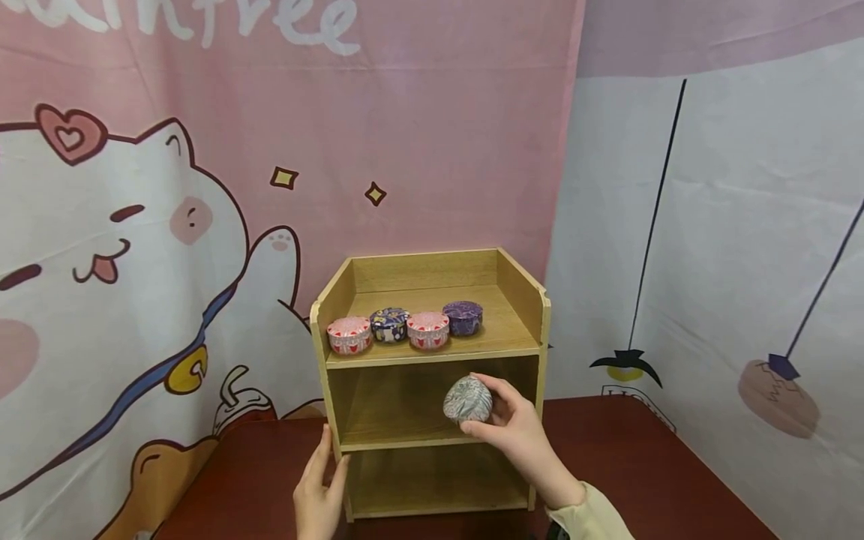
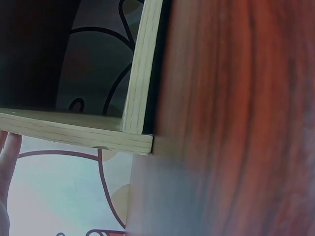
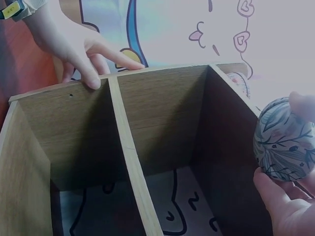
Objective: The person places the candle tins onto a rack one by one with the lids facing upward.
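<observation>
A small wooden shelf unit (image 1: pixel 432 271) with a walled top and two open compartments stands in front of me. My right hand (image 1: pixel 520 435) pinches a round tin (image 1: pixel 467 400) with a grey-green leaf pattern, thumb below and fingers above. It holds the tin tilted before the upper compartment, apart from the boards in the head view. Along the left side panel, my left hand (image 1: pixel 319 491) rests with its fingers fairly straight against the front edge; the right wrist view also shows this hand (image 3: pixel 74 46). In the left wrist view only part of a finger (image 2: pixel 9 162) shows.
On the top board sit a pink tin (image 1: pixel 349 336), a dark blue patterned tin (image 1: pixel 389 325), another pink tin (image 1: pixel 428 331) and a purple tin (image 1: pixel 463 318). The unit stands on a dark red wooden table (image 1: pixel 621 457). Printed cloths (image 1: pixel 432 150) hang behind and to the right.
</observation>
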{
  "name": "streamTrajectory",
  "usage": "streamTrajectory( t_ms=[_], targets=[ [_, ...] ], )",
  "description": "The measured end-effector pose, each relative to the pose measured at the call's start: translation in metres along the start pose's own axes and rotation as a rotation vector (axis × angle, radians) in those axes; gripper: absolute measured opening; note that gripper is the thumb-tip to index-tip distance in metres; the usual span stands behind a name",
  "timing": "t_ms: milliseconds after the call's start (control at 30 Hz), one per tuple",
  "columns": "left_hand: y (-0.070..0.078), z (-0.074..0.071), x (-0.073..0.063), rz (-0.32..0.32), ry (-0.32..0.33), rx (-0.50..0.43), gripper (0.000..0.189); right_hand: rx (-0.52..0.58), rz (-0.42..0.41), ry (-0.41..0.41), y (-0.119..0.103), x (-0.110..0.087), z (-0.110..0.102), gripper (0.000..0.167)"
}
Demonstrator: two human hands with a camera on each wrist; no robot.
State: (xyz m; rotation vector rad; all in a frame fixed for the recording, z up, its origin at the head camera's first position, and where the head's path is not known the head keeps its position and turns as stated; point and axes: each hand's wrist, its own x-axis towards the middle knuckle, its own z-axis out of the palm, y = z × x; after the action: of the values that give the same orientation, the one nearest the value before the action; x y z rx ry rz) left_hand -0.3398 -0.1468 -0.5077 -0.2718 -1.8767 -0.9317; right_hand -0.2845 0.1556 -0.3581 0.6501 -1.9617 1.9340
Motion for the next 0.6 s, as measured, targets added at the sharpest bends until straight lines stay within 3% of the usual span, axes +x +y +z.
streamTrajectory(
  t_ms=[600],
  targets=[
    [0.002, -0.001, 0.000, -0.042, -0.021, 0.005, 0.079, 0.047, 0.005, 0.094, -0.014, 0.000, -0.007, 0.068]
  ],
)
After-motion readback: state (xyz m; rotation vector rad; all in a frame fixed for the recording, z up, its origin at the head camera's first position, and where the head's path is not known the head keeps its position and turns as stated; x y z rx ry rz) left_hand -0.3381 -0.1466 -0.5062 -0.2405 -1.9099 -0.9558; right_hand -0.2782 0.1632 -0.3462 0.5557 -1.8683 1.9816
